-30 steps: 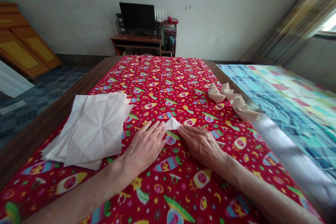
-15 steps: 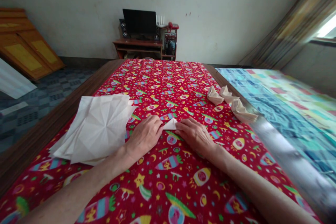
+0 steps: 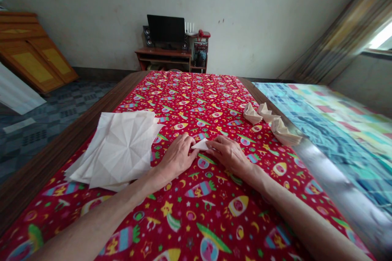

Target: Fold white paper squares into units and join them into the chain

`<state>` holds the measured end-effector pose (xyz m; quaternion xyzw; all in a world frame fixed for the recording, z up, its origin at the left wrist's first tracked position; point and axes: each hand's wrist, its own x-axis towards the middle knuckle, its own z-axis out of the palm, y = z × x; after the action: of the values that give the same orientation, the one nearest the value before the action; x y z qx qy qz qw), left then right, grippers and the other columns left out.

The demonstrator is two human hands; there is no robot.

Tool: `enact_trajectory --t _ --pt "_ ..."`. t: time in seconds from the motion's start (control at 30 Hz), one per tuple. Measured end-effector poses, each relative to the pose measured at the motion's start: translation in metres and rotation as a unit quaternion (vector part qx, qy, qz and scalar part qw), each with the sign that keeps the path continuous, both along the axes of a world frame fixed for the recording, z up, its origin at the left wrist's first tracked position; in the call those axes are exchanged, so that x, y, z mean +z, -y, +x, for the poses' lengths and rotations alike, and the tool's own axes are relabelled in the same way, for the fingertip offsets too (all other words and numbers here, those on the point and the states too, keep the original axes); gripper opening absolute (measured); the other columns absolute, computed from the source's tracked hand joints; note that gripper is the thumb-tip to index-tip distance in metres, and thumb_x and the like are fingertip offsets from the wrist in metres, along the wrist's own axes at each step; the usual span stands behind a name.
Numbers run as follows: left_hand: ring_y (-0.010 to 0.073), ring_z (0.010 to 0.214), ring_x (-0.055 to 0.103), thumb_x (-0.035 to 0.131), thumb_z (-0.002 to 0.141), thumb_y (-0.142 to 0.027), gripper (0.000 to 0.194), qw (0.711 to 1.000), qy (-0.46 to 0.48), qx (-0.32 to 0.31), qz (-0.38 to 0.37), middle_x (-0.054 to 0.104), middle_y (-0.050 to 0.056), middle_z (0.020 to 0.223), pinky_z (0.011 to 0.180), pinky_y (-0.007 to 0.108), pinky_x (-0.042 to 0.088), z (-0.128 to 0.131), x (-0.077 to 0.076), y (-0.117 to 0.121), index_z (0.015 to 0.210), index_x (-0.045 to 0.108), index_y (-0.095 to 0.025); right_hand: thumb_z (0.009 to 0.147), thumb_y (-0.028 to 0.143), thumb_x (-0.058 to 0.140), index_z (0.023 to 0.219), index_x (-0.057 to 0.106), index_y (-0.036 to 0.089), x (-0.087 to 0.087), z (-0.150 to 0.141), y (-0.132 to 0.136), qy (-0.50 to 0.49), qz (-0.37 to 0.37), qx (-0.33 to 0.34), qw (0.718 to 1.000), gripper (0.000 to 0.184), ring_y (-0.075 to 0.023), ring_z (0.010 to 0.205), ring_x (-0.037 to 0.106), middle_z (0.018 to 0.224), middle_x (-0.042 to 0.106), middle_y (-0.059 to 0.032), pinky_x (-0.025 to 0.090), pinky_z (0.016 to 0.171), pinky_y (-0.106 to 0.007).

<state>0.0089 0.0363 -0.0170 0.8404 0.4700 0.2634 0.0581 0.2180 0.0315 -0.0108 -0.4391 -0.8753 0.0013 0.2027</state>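
From my remote station I observe the small folded white piece [image 3: 200, 144] at the centre of the red tablecloth [image 3: 190, 216], between the two hands. The left hand [image 3: 177, 155] pinches its left end between thumb and fingers; the right hand [image 3: 229, 153] has its curled fingertips on the right end, in what I read as a pinch, although the thumb contact is too small to confirm. I note these hazards. Unequal pull from the two sides could skew the folds or tear a corner. A loose grip could let the layers spring apart. The soft cloth may yield under pressure and leave a crease blunt. The left forearm passes across the near corner of the stack of creased sheets [image 3: 128, 147]; I cannot tell whether it touches, but a sideways sweep could drag the sheets. The folded pieces [image 3: 252, 115] near the right edge stand well apart from the right hand.
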Motion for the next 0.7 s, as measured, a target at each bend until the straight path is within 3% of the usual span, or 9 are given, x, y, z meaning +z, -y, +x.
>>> enact_trajectory --t 0.23,0.43,0.57,0.7 --pt "0.0197 0.083 0.055 0.052 0.087 -0.026 0.008 1.0 0.007 -0.004 -0.005 0.054 0.004 0.086 0.076 0.033 0.049 0.001 0.001 0.001 0.083 0.05 -0.02 0.097 0.032 0.043 0.105 0.063 0.022 -0.001 0.002 0.0 0.034 0.015 0.008 0.999 0.025 -0.0119 0.074 0.054 0.088 0.06 -0.0037 0.037 0.061 -0.021" --pt "0.02 0.086 0.058 0.046 0.091 -0.028 0.011 0.998 0.064 -0.02 0.002 0.057 0.005 0.088 0.078 0.035 0.05 0.005 -0.001 0.002 0.087 0.05 -0.019 0.096 0.026 0.043 0.096 0.062 0.017 0.007 -0.009 0.005 0.115 0.1 0.001 0.988 0.021 -0.0145 0.066 0.05 0.076 0.059 -0.0041 0.034 0.058 -0.026" --pt "0.0195 0.083 0.062 0.047 0.091 -0.033 0.016 0.989 0.144 -0.01 -0.019 0.06 0.006 0.091 0.074 0.034 0.052 0.008 0.0 0.005 0.098 0.046 -0.019 0.094 0.023 0.044 0.082 0.06 0.018 0.008 -0.024 0.005 0.068 0.117 -0.03 0.99 0.021 -0.0127 0.058 0.047 0.067 0.058 -0.0027 0.027 0.052 -0.026" --pt "0.0182 0.076 0.066 0.044 0.091 -0.027 0.019 0.979 0.201 0.005 -0.038 0.064 0.005 0.088 0.067 0.032 0.054 0.012 0.004 0.009 0.109 0.041 -0.019 0.094 0.022 0.04 0.074 0.055 0.018 0.007 -0.037 0.007 -0.031 0.108 -0.045 0.993 0.025 -0.0117 0.056 0.047 0.064 0.057 -0.0016 0.027 0.053 -0.025"
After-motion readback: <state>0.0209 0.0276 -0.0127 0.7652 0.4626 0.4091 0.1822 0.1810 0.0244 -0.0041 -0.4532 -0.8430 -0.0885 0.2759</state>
